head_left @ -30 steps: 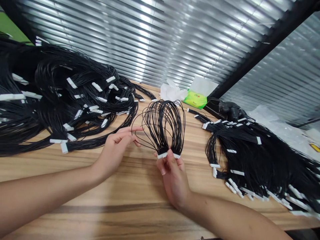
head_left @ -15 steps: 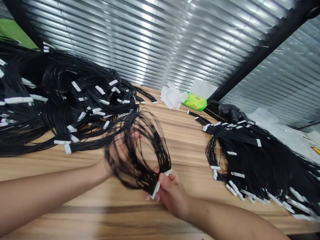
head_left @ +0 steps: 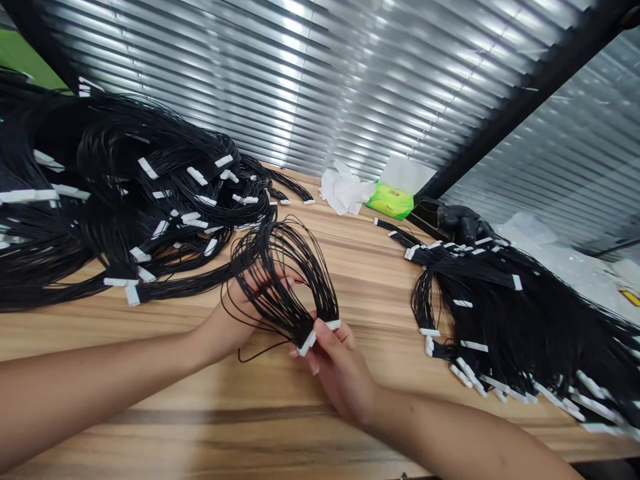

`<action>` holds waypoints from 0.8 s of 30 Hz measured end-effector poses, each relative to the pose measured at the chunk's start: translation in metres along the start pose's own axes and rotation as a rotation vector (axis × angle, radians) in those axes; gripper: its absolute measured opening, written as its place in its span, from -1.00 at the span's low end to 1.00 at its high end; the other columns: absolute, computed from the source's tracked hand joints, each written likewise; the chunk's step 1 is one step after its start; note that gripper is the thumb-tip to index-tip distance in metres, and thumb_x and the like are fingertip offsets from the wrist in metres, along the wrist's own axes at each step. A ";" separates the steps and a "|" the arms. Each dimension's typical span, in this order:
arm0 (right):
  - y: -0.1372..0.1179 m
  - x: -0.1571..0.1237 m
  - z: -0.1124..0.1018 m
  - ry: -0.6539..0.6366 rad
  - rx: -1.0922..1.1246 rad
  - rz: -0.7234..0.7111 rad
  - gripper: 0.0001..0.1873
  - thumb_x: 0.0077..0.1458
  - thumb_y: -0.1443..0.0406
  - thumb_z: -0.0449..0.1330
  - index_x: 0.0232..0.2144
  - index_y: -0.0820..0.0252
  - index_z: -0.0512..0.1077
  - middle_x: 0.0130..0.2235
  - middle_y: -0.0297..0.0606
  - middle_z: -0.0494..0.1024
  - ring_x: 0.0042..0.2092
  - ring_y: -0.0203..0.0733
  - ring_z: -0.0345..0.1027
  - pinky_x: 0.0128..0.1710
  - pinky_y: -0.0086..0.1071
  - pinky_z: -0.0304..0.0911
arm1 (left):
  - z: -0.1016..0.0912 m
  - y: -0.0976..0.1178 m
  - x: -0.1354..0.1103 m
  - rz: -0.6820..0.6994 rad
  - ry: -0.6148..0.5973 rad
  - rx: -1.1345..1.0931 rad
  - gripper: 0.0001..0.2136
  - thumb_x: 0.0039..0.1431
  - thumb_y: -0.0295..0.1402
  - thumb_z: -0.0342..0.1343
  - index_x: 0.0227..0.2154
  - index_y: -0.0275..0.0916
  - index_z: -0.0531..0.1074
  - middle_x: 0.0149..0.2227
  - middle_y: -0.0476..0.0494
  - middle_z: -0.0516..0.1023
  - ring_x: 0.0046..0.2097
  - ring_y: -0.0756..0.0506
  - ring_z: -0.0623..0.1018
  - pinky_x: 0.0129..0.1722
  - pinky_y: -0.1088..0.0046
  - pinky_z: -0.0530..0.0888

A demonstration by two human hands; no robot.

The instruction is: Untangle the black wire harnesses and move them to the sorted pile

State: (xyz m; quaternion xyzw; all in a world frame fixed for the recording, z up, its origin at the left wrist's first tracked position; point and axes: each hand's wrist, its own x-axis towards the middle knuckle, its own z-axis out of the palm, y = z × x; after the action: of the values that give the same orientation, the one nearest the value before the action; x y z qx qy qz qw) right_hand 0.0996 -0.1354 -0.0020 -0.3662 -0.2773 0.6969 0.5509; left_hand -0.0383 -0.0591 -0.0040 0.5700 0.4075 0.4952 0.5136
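Note:
My right hand (head_left: 337, 370) pinches the two white connectors (head_left: 315, 335) at the ends of a looped bundle of thin black wires (head_left: 285, 267). The loop leans to the left over the wooden table (head_left: 280, 413). My left hand (head_left: 240, 313) is inside the loop, its fingers curled round the wires and partly hidden behind them. One loose strand hangs below the bundle onto the table.
A big heap of black wire harnesses with white connectors (head_left: 115, 200) fills the left side. A second pile (head_left: 515, 313) lies at the right. At the back are crumpled white tissue (head_left: 345, 190), a green tissue pack (head_left: 393, 200) and a black glove (head_left: 463, 223). Metal blinds stand behind.
The wire loop stood upright a second ago. It has swung down and left, and my left hand has moved from beside it into the loop. My right hand dropped slightly.

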 end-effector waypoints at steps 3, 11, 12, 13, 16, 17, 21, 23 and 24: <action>0.003 0.001 -0.004 -0.027 -0.045 0.019 -0.71 -0.09 0.06 0.34 -0.44 0.16 0.51 -0.63 -0.45 0.39 -0.61 -0.40 0.15 -0.52 -0.44 0.04 | 0.001 0.004 0.001 0.047 -0.024 0.074 -0.87 -0.01 -0.27 0.17 -0.53 -0.22 0.47 -0.45 -0.08 0.57 -0.36 -0.08 0.53 -0.28 0.38 0.48; 0.003 0.000 -0.004 -0.068 -0.079 0.020 -0.71 -0.02 0.08 0.29 -0.49 0.19 0.47 -0.65 -0.48 0.30 -0.61 -0.42 0.06 -0.54 -0.41 -0.07 | 0.003 0.002 -0.003 0.108 -0.135 0.150 -0.84 -0.03 -0.28 0.17 -0.62 -0.20 0.45 -0.49 -0.11 0.52 -0.36 -0.08 0.52 -0.29 0.40 0.46; 0.003 0.001 -0.004 -0.077 -0.076 0.018 -0.71 -0.02 0.08 0.29 -0.52 0.19 0.45 -0.66 -0.50 0.27 -0.62 -0.43 0.03 -0.55 -0.41 -0.08 | 0.003 0.001 -0.004 0.119 -0.163 0.146 -0.84 -0.03 -0.28 0.18 -0.62 -0.20 0.46 -0.50 -0.11 0.51 -0.37 -0.08 0.52 -0.30 0.40 0.46; 0.002 0.001 -0.003 -0.080 -0.074 0.018 -0.70 -0.02 0.08 0.30 -0.53 0.20 0.44 -0.66 -0.50 0.26 -0.62 -0.43 0.01 -0.56 -0.41 -0.08 | 0.003 0.001 -0.004 0.105 -0.188 0.137 -0.83 -0.02 -0.27 0.18 -0.62 -0.20 0.46 -0.52 -0.10 0.50 -0.39 -0.08 0.51 -0.32 0.40 0.46; 0.002 0.001 -0.003 -0.046 -0.075 0.023 -0.70 -0.05 0.07 0.31 -0.50 0.20 0.45 -0.64 -0.49 0.31 -0.63 -0.44 -0.01 -0.56 -0.42 -0.06 | 0.002 0.001 -0.003 -0.023 -0.163 0.055 -0.81 0.00 -0.23 0.16 -0.60 -0.21 0.44 -0.57 -0.06 0.47 -0.50 -0.05 0.46 -0.44 0.42 0.44; 0.002 0.001 -0.003 -0.025 -0.077 0.023 -0.69 -0.05 0.07 0.31 -0.49 0.20 0.46 -0.64 -0.48 0.32 -0.63 -0.43 0.01 -0.56 -0.42 -0.05 | 0.002 0.001 -0.002 -0.056 -0.130 0.019 -0.81 -0.01 -0.21 0.16 -0.59 -0.21 0.44 -0.56 -0.06 0.48 -0.50 -0.04 0.46 -0.45 0.42 0.44; 0.001 0.002 -0.002 0.018 -0.057 0.016 -0.69 -0.07 0.07 0.33 -0.50 0.21 0.47 -0.66 -0.50 0.29 -0.63 -0.45 0.00 -0.57 -0.45 -0.04 | 0.002 0.004 0.004 -0.057 -0.027 -0.035 -0.80 -0.09 -0.19 0.22 -0.57 -0.21 0.43 -0.52 -0.08 0.50 -0.38 -0.09 0.50 -0.31 0.35 0.48; 0.001 0.002 -0.001 0.016 -0.041 0.017 -0.70 -0.09 0.07 0.34 -0.49 0.20 0.48 -0.65 -0.51 0.30 -0.64 -0.45 -0.03 -0.59 -0.45 -0.03 | 0.001 0.005 0.007 -0.073 -0.035 -0.029 -0.78 -0.10 -0.16 0.22 -0.58 -0.21 0.41 -0.54 -0.08 0.49 -0.36 -0.12 0.51 -0.29 0.31 0.48; 0.001 0.002 -0.001 0.017 -0.038 0.019 -0.69 -0.10 0.07 0.34 -0.48 0.19 0.48 -0.65 -0.50 0.30 -0.64 -0.45 -0.03 -0.59 -0.45 -0.01 | 0.001 0.005 0.008 -0.076 -0.029 -0.028 -0.77 -0.10 -0.14 0.22 -0.58 -0.20 0.40 -0.55 -0.08 0.48 -0.35 -0.13 0.51 -0.29 0.30 0.48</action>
State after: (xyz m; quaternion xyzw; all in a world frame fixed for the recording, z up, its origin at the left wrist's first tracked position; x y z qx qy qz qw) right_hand 0.0997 -0.1338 -0.0036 -0.3851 -0.2825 0.6934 0.5395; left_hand -0.0362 -0.0521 0.0018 0.5541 0.4146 0.4723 0.5459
